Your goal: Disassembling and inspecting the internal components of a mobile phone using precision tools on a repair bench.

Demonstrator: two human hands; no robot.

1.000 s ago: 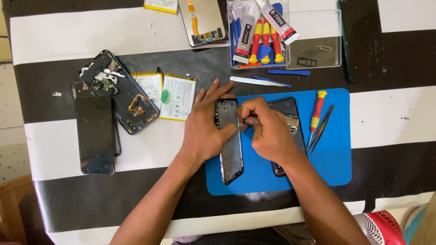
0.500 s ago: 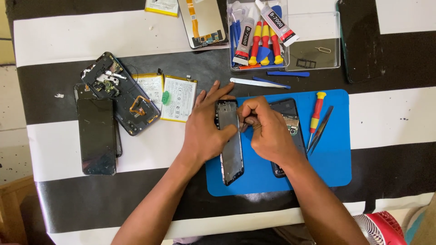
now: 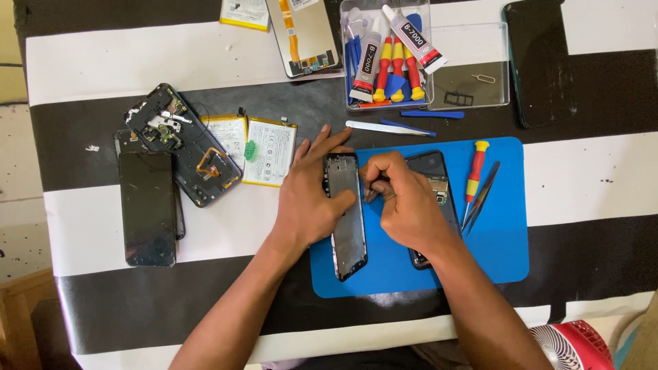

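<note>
While the left hand (image 3: pixel 312 199) presses flat over a black phone frame (image 3: pixel 346 219), fingers spread and thumb across its face, the frame lies lengthwise on the left part of a blue work mat (image 3: pixel 500 253). The right hand (image 3: pixel 404 202) is curled nearly closed just beside the frame's upper edge, fingertips pinched together; whether a small part or tool sits between them is too small to tell. Partly under that hand lies a second opened phone body (image 3: pixel 439 181), dark, with inner parts showing.

As a judgement, the disassembly looks well along: the frame is already stripped and apart from its back, and two flat batteries (image 3: pixel 257 147) with yellow edging lie out on the striped surface (image 3: pixel 582 178). Left of them rest another opened phone shell (image 3: pixel 181 144) with exposed boards and a dark display panel (image 3: pixel 147 205). What seems left is fine work at the frame's top edge, and nothing appears to be reassembled yet.

On the mat's right side lie a red-and-yellow screwdriver (image 3: pixel 474 175) and tweezers (image 3: pixel 483 197), untouched. Above the mat are a white pry tool (image 3: pixel 373 127) and a blue one (image 3: pixel 432 114). A clear plastic box (image 3: pixel 473 89) farther up holds glue tubes (image 3: pixel 411 38), more screwdrivers and blue picks. Another dark phone (image 3: pixel 538 62) lies at the far right.
</note>
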